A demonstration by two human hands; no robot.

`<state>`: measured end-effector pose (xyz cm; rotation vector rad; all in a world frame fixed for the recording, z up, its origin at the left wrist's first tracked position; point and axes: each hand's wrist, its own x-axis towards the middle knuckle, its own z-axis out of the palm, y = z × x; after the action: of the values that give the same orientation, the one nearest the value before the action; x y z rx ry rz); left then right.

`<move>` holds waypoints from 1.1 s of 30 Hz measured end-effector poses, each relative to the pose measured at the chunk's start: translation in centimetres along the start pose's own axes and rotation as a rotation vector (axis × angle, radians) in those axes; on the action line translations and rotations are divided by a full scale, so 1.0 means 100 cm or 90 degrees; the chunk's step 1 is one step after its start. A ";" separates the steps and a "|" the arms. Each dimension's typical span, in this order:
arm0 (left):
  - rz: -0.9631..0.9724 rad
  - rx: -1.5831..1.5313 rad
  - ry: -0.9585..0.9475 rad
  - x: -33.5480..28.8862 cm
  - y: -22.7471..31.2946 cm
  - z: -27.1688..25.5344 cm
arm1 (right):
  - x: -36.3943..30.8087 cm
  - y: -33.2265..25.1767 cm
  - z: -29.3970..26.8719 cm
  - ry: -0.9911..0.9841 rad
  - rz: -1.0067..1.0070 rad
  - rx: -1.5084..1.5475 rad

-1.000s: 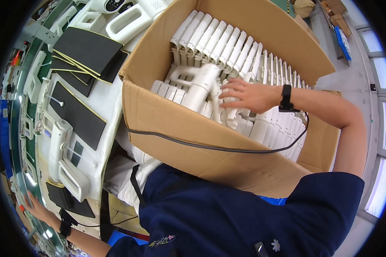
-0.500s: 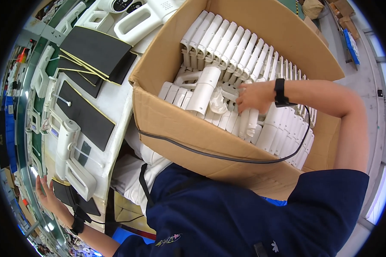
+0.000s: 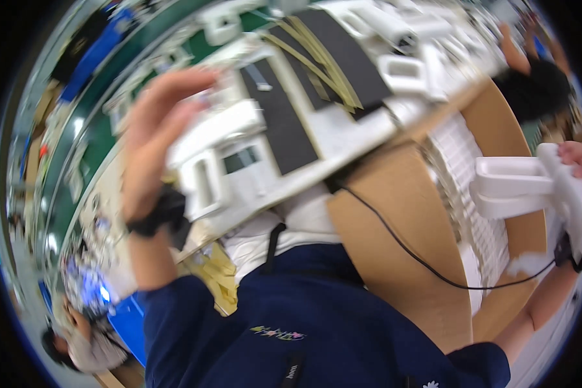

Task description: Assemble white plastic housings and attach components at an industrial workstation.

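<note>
At the far right, my right hand is closed around a white plastic part with a loop handle, held above the cardboard box. My left hand is raised over the bench at the left, blurred by motion, its thumb and fingers apart. Just beside it on the bench lies another white handled part, partly hidden by the hand. White parts stand packed in rows inside the box. Both wrists wear black bands, and a black cable runs to the right one.
Dark panels with yellowish edges lie on the white bench top. More white parts sit farther along it. A green conveyor runs behind the bench. Other people are at the upper right and lower left.
My view has swung toward the bench. My right hand has come up out of the box with a white handled part. My left hand has risen beside the white part on the bench.
</note>
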<state>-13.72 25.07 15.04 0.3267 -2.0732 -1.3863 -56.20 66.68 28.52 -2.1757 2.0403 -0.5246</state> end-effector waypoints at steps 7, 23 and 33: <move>-0.145 -0.704 -0.361 0.014 -0.036 0.024 | 0.336 -0.078 0.110 -0.194 -0.606 0.666; -0.197 -0.461 0.679 -0.311 -0.054 -0.259 | 0.579 -0.265 0.388 -0.277 -0.473 0.069; -0.319 -0.527 0.623 -0.325 -0.123 -0.302 | 0.584 -0.198 0.349 -0.364 -0.324 0.038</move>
<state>28.55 14.15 0.36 0.9492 -0.5708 -1.7277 -24.09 5.64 12.18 -2.4328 1.1764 0.0172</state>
